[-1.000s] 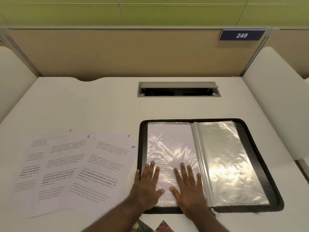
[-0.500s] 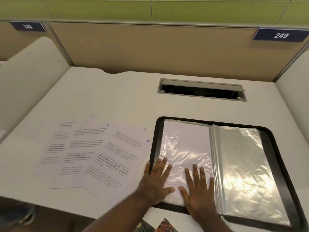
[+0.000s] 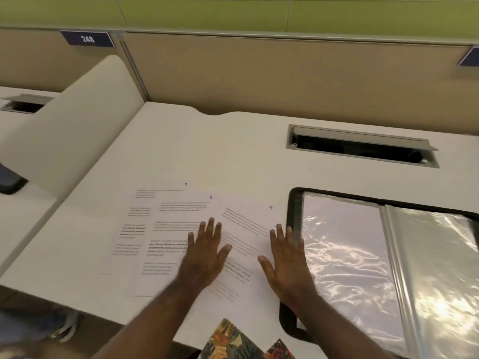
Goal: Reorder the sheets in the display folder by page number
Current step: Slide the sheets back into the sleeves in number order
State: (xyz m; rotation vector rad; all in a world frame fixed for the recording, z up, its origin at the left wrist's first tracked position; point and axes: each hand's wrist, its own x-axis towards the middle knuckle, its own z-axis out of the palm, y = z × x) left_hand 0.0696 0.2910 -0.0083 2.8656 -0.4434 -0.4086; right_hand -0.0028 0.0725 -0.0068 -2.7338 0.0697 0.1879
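- Both hands have come off the folder point(image 3: 293, 255) since a second ago. Back then they were flat on its left plastic sleeve, now they're over on the loose sheets point(image 3: 181, 211) at about 9 o'clock from the folder.
- Left hand point(image 3: 207, 251) is spread flat, fingers straight, lying across the sheets marked 8 and 9. It's not gripping anything.
- Right hand point(image 3: 287, 263) is also flat and open, fingers straight, on the right edge of the page marked 9 point(image 3: 248, 224), just beside the folder's black border. Its fingertips seem to cover the corner where a 10 showed before.
- The sheets are fanned out and overlapping on the white desk point(image 3: 207, 151), with 7, 8 and 9 readable at the top corners. They look like they're already in order.
- The folder lies open at 3 o'clock from the hands. The left sleeve has a white page in it, the right one looks empty.
- My guess: that sleeve is done and the next page gets picked up. Thin paper flat on a desk is fiddly, so sliding one off the fan is probably easiest.
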